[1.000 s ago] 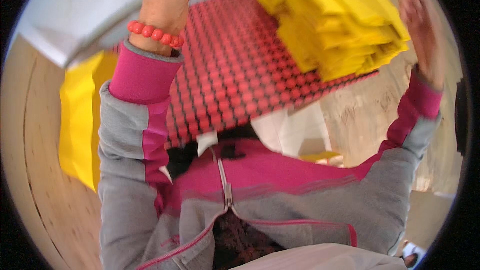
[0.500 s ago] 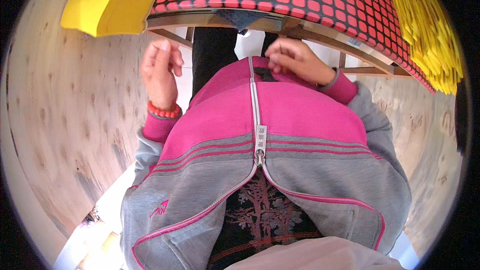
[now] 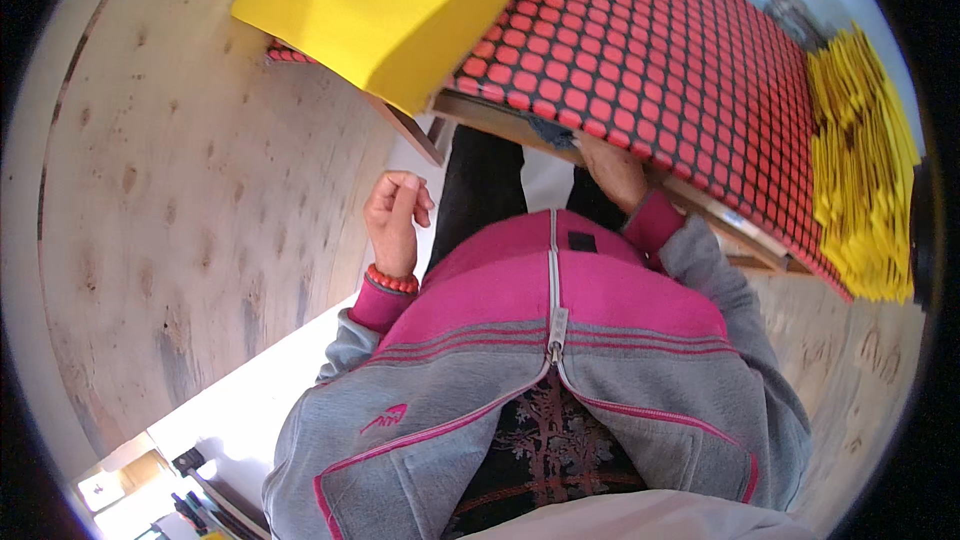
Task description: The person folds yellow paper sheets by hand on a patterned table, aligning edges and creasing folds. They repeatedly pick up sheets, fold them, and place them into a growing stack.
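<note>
My left hand (image 3: 396,212) hangs in front of my chest with its fingers curled in loosely and nothing in it; a red bead bracelet (image 3: 392,280) circles the wrist. My right hand (image 3: 612,172) rests against the wooden front edge of the table (image 3: 520,125), its fingertips hidden under that edge. The table carries a red cloth with a black grid (image 3: 660,50). A stack of yellow sheets (image 3: 400,0) overhangs the table's near left corner. A second, fanned pile of yellow sheets (image 3: 865,160) lies at the right end.
My pink and grey zip jacket (image 3: 550,340) fills the lower middle, with dark trousers (image 3: 485,190) below the table. A plywood wall (image 3: 200,200) curves along the left and a white floor strip (image 3: 250,390) runs beside it. Small items (image 3: 150,480) sit at the lower left.
The view swung down from the tabletop to my lap. Both hands left the yellow sheets. The right hand has since moved from the jacket collar up to the table edge.
</note>
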### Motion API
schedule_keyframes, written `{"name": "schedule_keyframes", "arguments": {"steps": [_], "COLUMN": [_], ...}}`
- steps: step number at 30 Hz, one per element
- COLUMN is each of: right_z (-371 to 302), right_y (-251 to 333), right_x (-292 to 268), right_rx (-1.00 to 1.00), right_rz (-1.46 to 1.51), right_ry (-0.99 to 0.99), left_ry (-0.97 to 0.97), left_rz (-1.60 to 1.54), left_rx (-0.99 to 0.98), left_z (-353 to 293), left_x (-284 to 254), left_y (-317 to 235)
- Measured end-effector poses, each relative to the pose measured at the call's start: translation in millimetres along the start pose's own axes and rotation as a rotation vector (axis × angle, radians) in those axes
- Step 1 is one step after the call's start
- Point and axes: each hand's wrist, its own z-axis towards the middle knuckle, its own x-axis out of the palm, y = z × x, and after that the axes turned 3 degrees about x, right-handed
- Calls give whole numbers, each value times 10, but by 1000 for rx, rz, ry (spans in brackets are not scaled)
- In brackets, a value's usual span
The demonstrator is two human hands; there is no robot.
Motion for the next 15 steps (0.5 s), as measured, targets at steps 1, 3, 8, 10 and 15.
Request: {"name": "schedule_keyframes", "arguments": {"steps": [1, 3, 8, 10, 15], "right_z": [13, 30, -18, -4, 18], "right_y": [-16, -88, -64, 28, 512], "right_x": [36, 136, 123, -18, -684], "right_rx": [85, 87, 172, 5, -142], "right_rz": [107, 67, -106, -81, -32], "right_ry": [-16, -6, 242, 201, 607], "left_ry": [-16, -59, -198, -240, -149], "left_rz": [-5, -8, 61, 103, 226], "left_rx": [0, 13, 196, 294, 625], "left_z": [56, 154, 380, 450, 682], "left_x": [-38, -76, -278, -343, -392], "left_y": [-6, 2, -179, -354, -1003]}}
